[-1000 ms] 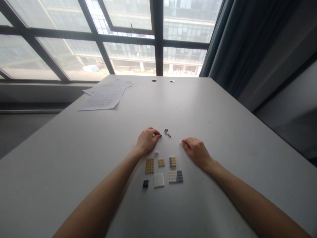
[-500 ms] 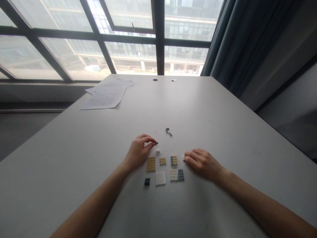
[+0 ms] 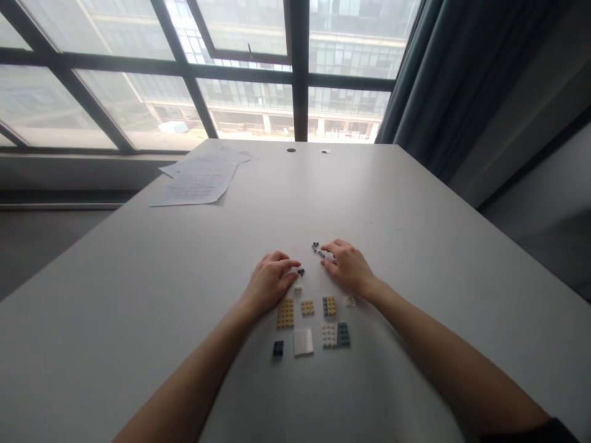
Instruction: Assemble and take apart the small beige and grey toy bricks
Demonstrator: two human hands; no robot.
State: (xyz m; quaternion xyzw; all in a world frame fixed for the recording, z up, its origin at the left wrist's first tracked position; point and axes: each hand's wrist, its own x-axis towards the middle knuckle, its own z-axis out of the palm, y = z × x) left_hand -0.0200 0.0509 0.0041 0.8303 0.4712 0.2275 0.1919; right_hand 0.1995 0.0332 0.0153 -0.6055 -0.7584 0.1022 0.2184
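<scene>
My left hand (image 3: 272, 280) rests on the table with thumb and forefinger apart, just beside a small dark brick piece (image 3: 301, 271). My right hand (image 3: 347, 264) reaches in from the right, its fingers spread at a few tiny grey pieces (image 3: 315, 247). Nearer to me lie a small white brick (image 3: 298, 289), a large tan plate (image 3: 285, 313) partly behind my left hand and a small tan plate (image 3: 307, 307). A grey-and-tan plate pair (image 3: 329, 306) and a small white-and-tan piece (image 3: 350, 301) lie below my right hand.
In the front row are a black brick (image 3: 277, 348), a smooth white tile (image 3: 303, 342), a white studded plate (image 3: 329, 335) and a dark grey plate (image 3: 343, 334). Printed papers (image 3: 198, 181) lie at the far left of the table, before the window. A curtain (image 3: 429, 80) hangs at right.
My right hand has left the white-and-tan piece and moved up and left to the tiny grey pieces. My left hand has released the small dark piece, which now lies on the table.
</scene>
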